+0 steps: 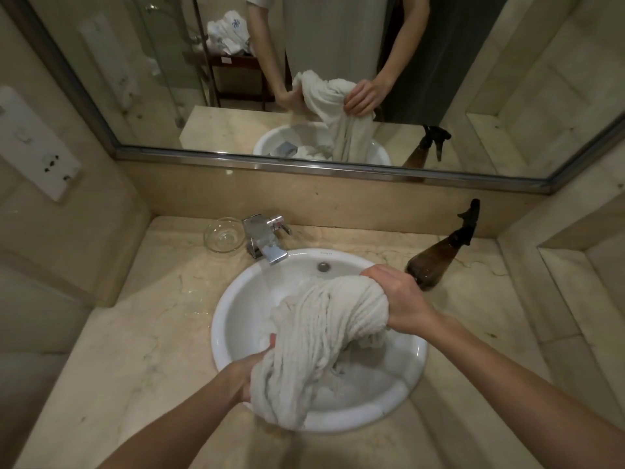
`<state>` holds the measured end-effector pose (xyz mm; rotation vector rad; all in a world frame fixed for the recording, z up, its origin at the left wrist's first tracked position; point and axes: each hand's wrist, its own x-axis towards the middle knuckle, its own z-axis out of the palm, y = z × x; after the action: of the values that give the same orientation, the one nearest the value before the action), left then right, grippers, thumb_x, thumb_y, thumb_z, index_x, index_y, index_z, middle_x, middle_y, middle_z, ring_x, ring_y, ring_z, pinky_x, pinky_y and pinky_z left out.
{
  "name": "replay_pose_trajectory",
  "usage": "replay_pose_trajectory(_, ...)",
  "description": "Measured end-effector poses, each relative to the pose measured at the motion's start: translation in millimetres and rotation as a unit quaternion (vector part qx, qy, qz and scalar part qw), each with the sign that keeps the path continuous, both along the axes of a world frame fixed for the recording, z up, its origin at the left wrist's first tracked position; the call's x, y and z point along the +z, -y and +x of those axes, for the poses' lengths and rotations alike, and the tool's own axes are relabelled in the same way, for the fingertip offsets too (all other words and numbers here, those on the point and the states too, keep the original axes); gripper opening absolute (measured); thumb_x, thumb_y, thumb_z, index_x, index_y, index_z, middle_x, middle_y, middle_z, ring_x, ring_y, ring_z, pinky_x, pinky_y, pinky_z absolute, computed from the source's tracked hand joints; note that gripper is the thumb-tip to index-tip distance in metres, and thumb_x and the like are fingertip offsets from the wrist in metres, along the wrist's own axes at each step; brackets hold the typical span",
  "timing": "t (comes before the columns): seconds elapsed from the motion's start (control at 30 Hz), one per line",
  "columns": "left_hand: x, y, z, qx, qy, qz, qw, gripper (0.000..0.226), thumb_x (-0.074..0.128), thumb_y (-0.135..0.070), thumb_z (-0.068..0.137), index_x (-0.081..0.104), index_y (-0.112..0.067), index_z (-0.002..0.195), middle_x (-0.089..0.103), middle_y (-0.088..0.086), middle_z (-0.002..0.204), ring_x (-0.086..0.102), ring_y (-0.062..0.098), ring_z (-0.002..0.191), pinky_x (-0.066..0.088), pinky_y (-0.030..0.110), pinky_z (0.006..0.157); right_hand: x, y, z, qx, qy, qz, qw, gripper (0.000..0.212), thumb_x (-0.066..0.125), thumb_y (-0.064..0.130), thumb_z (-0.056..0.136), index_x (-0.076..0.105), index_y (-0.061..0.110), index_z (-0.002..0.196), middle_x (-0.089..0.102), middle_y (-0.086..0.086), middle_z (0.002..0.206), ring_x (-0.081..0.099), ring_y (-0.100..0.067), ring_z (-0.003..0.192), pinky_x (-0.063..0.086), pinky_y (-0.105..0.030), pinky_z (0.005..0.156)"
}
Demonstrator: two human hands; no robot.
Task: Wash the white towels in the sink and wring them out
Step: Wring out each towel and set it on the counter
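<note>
My left grip (pixel 252 374) is closed tight around the near end of the white towel (pixel 318 336), low at the front rim of the sink (pixel 233 319). The towel runs up from there in a twisted, ropy bundle over the basin to my right grip (pixel 397 299), closed around its far end. Beyond my left grip stand the tap (pixel 265 240) and a glass bowl (pixel 225 235) on the worktop (pixel 135 333); just past my right grip lies a brown spray bottle (pixel 439 252).
</note>
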<state>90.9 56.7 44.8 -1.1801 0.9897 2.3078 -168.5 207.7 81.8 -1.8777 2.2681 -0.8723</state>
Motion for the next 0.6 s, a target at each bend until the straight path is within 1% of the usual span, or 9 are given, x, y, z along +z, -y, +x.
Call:
replay_pose_trajectory(0.03,4,2,0,0.000,-0.012,0.009,1.000,0.080,0.024,-0.062,0.097,0.028,-0.004,0.151,0.040,0.021,0.152,0.036,0.035,0.140,0.022,0.039,0.118,0,-1,0,-0.004,-0.009,0.006,1.000,0.041,0.081,0.023,0.072,0.061,0.016,0.106,0.066,-0.001,0.096,0.063,-0.021,0.086,0.054,-0.035,0.074)
replay_pose_trajectory(0.07,6,5,-2,-0.023,-0.091,0.008,0.996,0.089,0.029,-0.066,0.092,0.022,-0.003,0.154,0.030,0.023,0.157,0.027,0.038,0.145,0.016,0.046,0.120,1,-1,0,-0.008,-0.019,0.019,1.000,0.045,0.083,0.025,0.070,0.060,0.017,0.109,0.067,-0.001,0.099,0.065,-0.022,0.089,0.054,-0.037,0.075)
replay_pose_trajectory(0.13,-5,17,5,-0.073,-0.293,0.083,0.950,0.094,0.054,-0.063,0.084,0.025,-0.008,0.155,0.037,0.022,0.153,0.035,0.039,0.142,0.028,0.053,0.117,2,-3,-1,-0.017,-0.046,0.063,0.997,0.057,0.088,0.028,0.066,0.062,0.015,0.117,0.070,-0.003,0.113,0.068,-0.025,0.099,0.056,-0.042,0.081)
replay_pose_trajectory(0.2,-4,31,9,-0.160,-0.244,-0.014,0.956,0.100,0.086,-0.041,0.069,0.034,-0.009,0.149,0.060,0.010,0.138,0.055,0.026,0.129,0.045,0.043,0.107,5,-1,-3,-0.018,-0.074,0.137,0.988,0.068,0.089,0.031,0.066,0.062,0.012,0.126,0.062,-0.005,0.136,0.066,-0.030,0.112,0.054,-0.046,0.090)
replay_pose_trajectory(0.27,9,39,-2,-0.213,-0.184,-0.184,0.942,0.104,0.092,-0.029,0.050,0.043,-0.014,0.140,0.066,-0.005,0.128,0.060,0.013,0.122,0.048,0.032,0.102,10,3,1,-0.045,-0.084,0.226,0.970,0.070,0.083,0.034,0.074,0.054,0.018,0.136,0.051,0.000,0.149,0.060,-0.032,0.117,0.049,-0.044,0.098)
replay_pose_trajectory(0.37,29,51,-19,-0.297,-0.154,-0.457,0.824,0.109,0.100,-0.041,0.043,0.039,-0.030,0.134,0.050,-0.026,0.129,0.049,0.000,0.123,0.036,0.012,0.102,10,13,10,-0.069,-0.101,0.301,0.946,0.063,0.075,0.037,0.080,0.041,0.031,0.134,0.064,0.000,0.126,0.061,-0.030,0.105,0.052,-0.043,0.085)
replay_pose_trajectory(0.43,31,61,-27,-0.334,-0.132,-0.585,0.727,0.117,0.094,-0.052,0.042,0.033,-0.033,0.140,0.047,-0.016,0.132,0.046,0.007,0.124,0.039,0.019,0.102,8,19,16,-0.082,-0.065,0.326,0.940,0.070,0.074,0.037,0.079,0.033,0.033,0.136,0.065,0.000,0.116,0.062,-0.029,0.101,0.052,-0.041,0.081)
replay_pose_trajectory(0.5,34,69,-34,-0.366,-0.106,-0.674,0.633,0.118,0.087,-0.056,0.044,0.031,-0.030,0.144,0.048,-0.002,0.130,0.050,0.019,0.119,0.046,0.032,0.096,8,24,18,-0.090,-0.012,0.349,0.933,0.090,0.075,0.040,0.077,0.023,0.033,0.150,0.064,0.000,0.120,0.060,-0.029,0.108,0.048,-0.039,0.085)
replay_pose_trajectory(0.6,38,78,-45,-0.385,-0.086,-0.752,0.528,0.096,0.088,-0.038,0.057,0.037,-0.018,0.136,0.049,0.006,0.123,0.052,0.025,0.106,0.041,0.031,0.079,10,32,22,-0.087,0.016,0.363,0.928,0.073,0.077,0.036,0.071,0.046,0.025,0.136,0.066,0.000,0.116,0.061,-0.027,0.104,0.044,-0.032,0.077)
